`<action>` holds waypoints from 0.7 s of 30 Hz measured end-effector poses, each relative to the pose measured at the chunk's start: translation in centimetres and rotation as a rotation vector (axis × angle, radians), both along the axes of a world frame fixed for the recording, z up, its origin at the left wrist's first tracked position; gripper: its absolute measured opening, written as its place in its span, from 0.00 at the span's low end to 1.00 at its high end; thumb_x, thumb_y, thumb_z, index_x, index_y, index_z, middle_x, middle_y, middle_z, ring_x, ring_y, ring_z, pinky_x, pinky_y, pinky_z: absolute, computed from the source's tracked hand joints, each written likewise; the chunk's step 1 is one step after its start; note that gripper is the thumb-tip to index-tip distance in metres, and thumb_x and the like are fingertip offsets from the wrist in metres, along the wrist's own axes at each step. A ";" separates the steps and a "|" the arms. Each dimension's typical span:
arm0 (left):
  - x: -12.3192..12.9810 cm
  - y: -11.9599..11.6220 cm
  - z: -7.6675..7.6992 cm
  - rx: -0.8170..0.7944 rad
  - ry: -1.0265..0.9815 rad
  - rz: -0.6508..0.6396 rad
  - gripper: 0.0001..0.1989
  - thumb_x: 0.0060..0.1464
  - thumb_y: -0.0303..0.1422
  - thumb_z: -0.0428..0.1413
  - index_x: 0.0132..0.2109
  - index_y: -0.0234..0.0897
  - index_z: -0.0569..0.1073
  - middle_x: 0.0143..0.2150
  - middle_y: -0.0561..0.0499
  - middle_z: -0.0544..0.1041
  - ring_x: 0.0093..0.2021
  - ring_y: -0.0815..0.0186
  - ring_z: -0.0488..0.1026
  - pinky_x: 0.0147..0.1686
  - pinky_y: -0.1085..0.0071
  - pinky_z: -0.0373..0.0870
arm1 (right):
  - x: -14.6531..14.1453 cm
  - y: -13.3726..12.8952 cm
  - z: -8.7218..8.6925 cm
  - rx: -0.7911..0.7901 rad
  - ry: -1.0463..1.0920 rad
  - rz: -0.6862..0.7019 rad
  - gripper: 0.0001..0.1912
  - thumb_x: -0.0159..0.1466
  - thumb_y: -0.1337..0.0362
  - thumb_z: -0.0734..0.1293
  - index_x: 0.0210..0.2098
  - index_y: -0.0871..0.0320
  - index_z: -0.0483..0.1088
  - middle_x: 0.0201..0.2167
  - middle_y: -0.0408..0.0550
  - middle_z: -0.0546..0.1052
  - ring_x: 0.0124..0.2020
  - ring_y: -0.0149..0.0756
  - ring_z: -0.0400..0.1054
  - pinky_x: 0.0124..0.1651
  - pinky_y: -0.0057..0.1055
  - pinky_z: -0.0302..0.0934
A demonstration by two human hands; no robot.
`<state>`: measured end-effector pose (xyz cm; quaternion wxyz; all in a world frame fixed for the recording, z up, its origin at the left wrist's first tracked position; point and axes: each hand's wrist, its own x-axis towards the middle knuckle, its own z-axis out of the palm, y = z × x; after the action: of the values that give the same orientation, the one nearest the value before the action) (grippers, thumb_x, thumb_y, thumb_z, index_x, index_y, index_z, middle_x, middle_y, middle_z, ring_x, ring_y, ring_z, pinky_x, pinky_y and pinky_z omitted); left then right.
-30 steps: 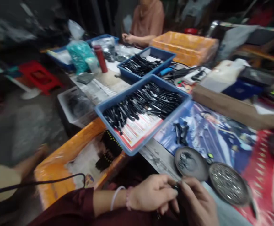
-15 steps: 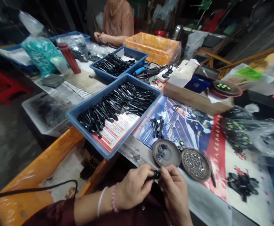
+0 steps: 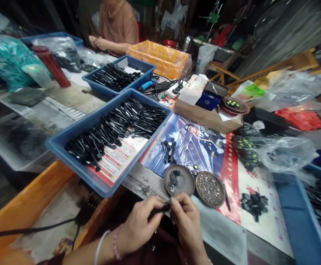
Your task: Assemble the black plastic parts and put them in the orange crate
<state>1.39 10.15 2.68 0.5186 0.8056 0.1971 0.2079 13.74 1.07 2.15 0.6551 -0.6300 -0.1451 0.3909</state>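
Observation:
Just in front of my body, my left hand [image 3: 141, 225] is closed around a small black plastic part [image 3: 165, 207], whose rounded end sticks out past the fingertips. Right beside that end, my right hand [image 3: 186, 221] is pinched, thumb against fingers; what it grips is too small to make out. Beyond the hands stands a round dish [image 3: 186, 180] with small dark pieces [image 3: 174, 178] in it. To its right, a second dish [image 3: 221, 200] holds many small shiny metal pieces [image 3: 208, 187].
A blue tray [image 3: 109, 190] of long black parts lies left, another blue tray [image 3: 149, 73] behind it. Black pieces [image 3: 254, 204] are heaped at right, near a blue bin [image 3: 300, 213]. A cardboard box [image 3: 207, 116] stands behind. A person [image 3: 118, 27] sits across the table.
The view has swung to the right, so things appear further left and more of the blue bin shows. Both hands stay together at the black part.

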 end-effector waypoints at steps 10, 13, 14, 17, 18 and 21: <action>0.0 -0.1 -0.1 0.006 -0.041 0.091 0.17 0.52 0.18 0.50 0.47 0.39 0.64 0.49 0.46 0.74 0.49 0.63 0.75 0.47 0.69 0.73 | -0.3 0.2 0.9 -0.054 -0.058 -0.003 0.19 0.60 0.51 0.71 0.25 0.58 0.64 0.16 0.35 0.61 0.18 0.25 0.51 0.21 0.22 0.46; -0.2 0.1 0.1 0.075 -0.034 0.030 0.16 0.53 0.17 0.49 0.47 0.38 0.66 0.48 0.45 0.74 0.48 0.63 0.75 0.47 0.68 0.73 | -0.5 0.2 0.9 -0.048 -0.076 0.006 0.20 0.60 0.50 0.71 0.25 0.58 0.64 0.16 0.35 0.61 0.17 0.25 0.51 0.20 0.22 0.46; -0.3 0.2 0.2 0.079 -0.027 0.010 0.14 0.54 0.18 0.49 0.44 0.38 0.67 0.45 0.46 0.75 0.46 0.64 0.75 0.45 0.69 0.73 | -0.6 0.3 1.0 -0.053 -0.077 0.005 0.20 0.60 0.49 0.71 0.24 0.58 0.64 0.16 0.35 0.60 0.17 0.25 0.51 0.20 0.22 0.46; -0.4 0.6 0.6 0.027 -0.047 0.035 0.13 0.53 0.18 0.50 0.43 0.38 0.67 0.45 0.46 0.75 0.46 0.63 0.75 0.46 0.68 0.72 | -0.9 0.3 1.4 -0.073 -0.110 -0.027 0.20 0.59 0.49 0.71 0.24 0.58 0.65 0.15 0.36 0.61 0.17 0.25 0.52 0.20 0.23 0.47; -0.5 0.8 0.8 -0.003 -0.049 0.030 0.14 0.52 0.18 0.50 0.43 0.37 0.67 0.45 0.46 0.75 0.46 0.63 0.74 0.46 0.68 0.72 | -1.0 0.3 1.6 -0.080 -0.126 -0.036 0.20 0.59 0.50 0.71 0.24 0.58 0.65 0.15 0.36 0.61 0.17 0.25 0.52 0.21 0.23 0.47; -0.6 1.1 1.3 -0.154 0.034 -0.047 0.11 0.50 0.19 0.51 0.39 0.36 0.69 0.39 0.49 0.75 0.40 0.65 0.74 0.40 0.71 0.72 | -1.3 0.3 2.1 -0.091 -0.131 -0.016 0.20 0.59 0.51 0.72 0.23 0.58 0.64 0.15 0.35 0.61 0.17 0.25 0.51 0.21 0.23 0.46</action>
<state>0.81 11.25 3.99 0.5803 0.7711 0.2026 0.1661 12.48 1.32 4.27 0.6181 -0.6845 -0.1647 0.3496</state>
